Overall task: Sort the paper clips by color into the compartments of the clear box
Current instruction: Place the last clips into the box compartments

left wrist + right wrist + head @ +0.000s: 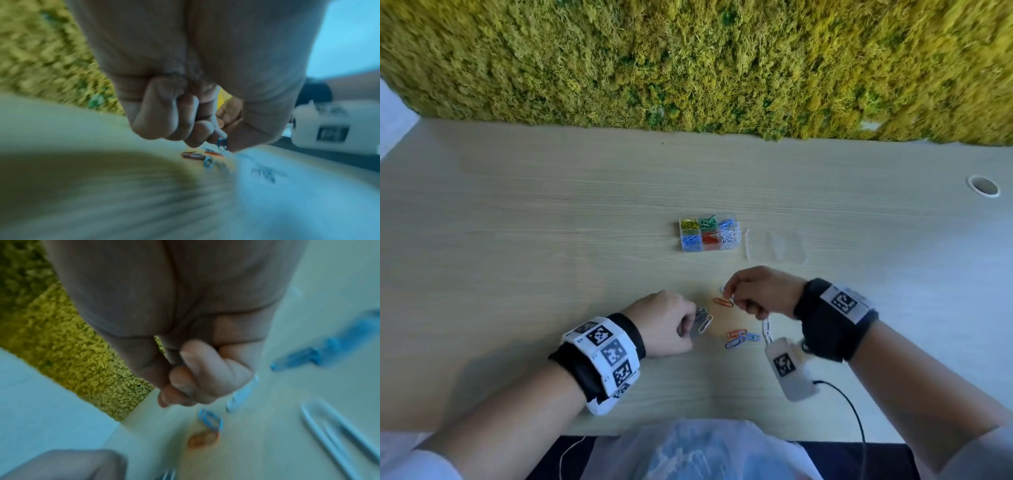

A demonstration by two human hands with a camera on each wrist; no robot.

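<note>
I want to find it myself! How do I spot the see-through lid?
Find the clear box of coloured clips mid-table. Right beside it, on its right, lies the lid, flat on the wood. It holds no clips and is nearly invisible.

Your left hand [197, 84] hangs over the blurred table [102, 194], fingers [164, 116] curled in. A blue clip [222, 143] shows at your fingertips. Red clips [192, 155] and another blue one lie just below.
</note>
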